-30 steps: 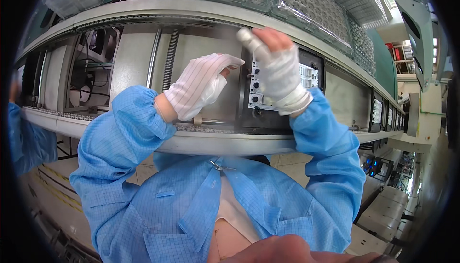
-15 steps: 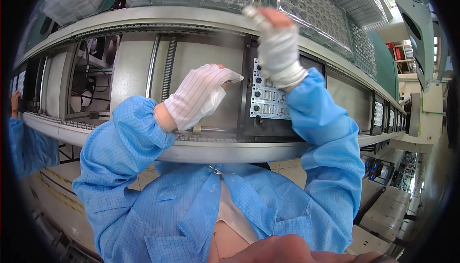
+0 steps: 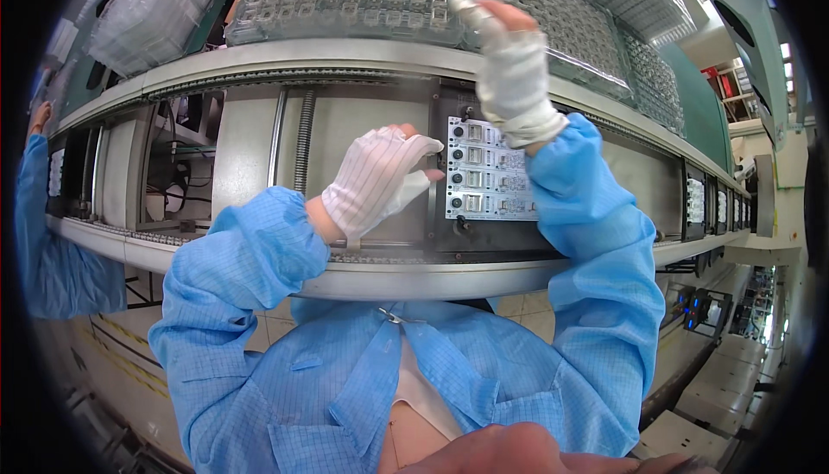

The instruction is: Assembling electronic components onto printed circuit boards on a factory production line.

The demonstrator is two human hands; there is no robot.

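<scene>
My left hand (image 3: 380, 179), in a white striped glove, hovers at the left edge of a black carrier plate (image 3: 501, 237). Thumb and forefinger stand apart, with nothing seen between them. On the plate lies a white circuit board panel (image 3: 490, 182) with rows of metal parts and round black spots. My right hand (image 3: 511, 72), in a white glove with some bare skin showing, reaches past the far rail to the front edge of a clear plastic tray (image 3: 345, 3) of small parts. Its fingers point left over the tray and are partly blurred; whether they hold anything is hidden.
The conveyor's near rail (image 3: 389, 280) and far rail (image 3: 311, 53) run left to right. A threaded shaft (image 3: 304, 142) crosses between them. More clear trays (image 3: 160, 12) are stacked far left. Farther right sit other loaded carriers (image 3: 696, 200). Another person's sleeve (image 3: 65, 249) shows at left.
My right hand remains by the far trays, slightly higher in the picture. My left thumb now shows apart from the forefinger near the board. The whole view has shifted a little.
</scene>
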